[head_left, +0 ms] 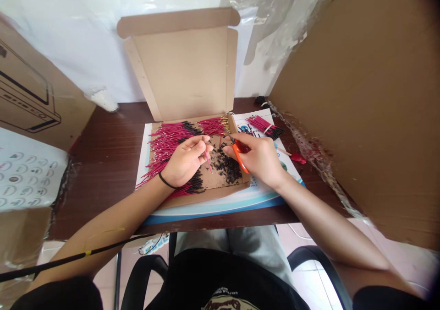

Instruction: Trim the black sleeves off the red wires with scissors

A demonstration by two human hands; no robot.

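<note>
A: Hands?
B: Apart, but close together over the box. Left hand [185, 161] pinches one thin magenta wire [207, 160]. Right hand [256, 156] grips orange-handled scissors [239, 157], blades aimed up and left toward the left hand. Can't tell if the blades are open.

A: Wire condition?
B: Straight, thin, magenta-sleeved. Can't make out the ends of the pinched one.

A: Rest of the batch?
B: Loose magenta wires [165, 149] fan out in a dense layer inside an open cardboard box [182, 72], left of the hands. Many have black ends. A smaller group [213, 126] at the back shows gold tips. Black scraps [225, 165] lie heaped on the box floor, between the hands.

A: Around it?
B: Banded bundle of magenta-and-black wires [263, 125] sits right of the box on a printed sheet [220, 207], which also lies under the box. Red-tipped stick [297, 158] lies near the sheet's right side. All on a dark wood table [103, 163]. Black band [165, 180] on the left wrist.
</note>
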